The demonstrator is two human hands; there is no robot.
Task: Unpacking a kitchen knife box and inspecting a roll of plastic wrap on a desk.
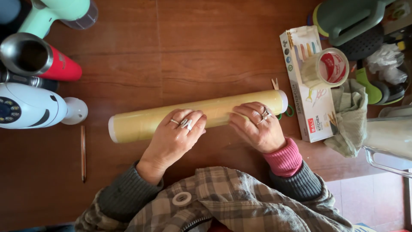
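Note:
A long yellowish roll of cling film [141, 122] lies across the brown wooden table [193, 51], slightly tilted up to the right. My left hand [174, 137], with rings, rests on the roll's middle, fingers spread over it. My right hand [257, 126], also ringed, presses on the roll near its right end. Both hands lie on top of the roll rather than wrapping around it. A small wooden clothespin [274, 83] pokes up behind the roll's right end.
Right of the roll lies a long flat carton [315, 122] with a roll of clear tape [330, 68] on it, then a green cloth [349, 116]. At left stand a red steel flask [38, 60], a white round device [30, 107] and a pencil [83, 152].

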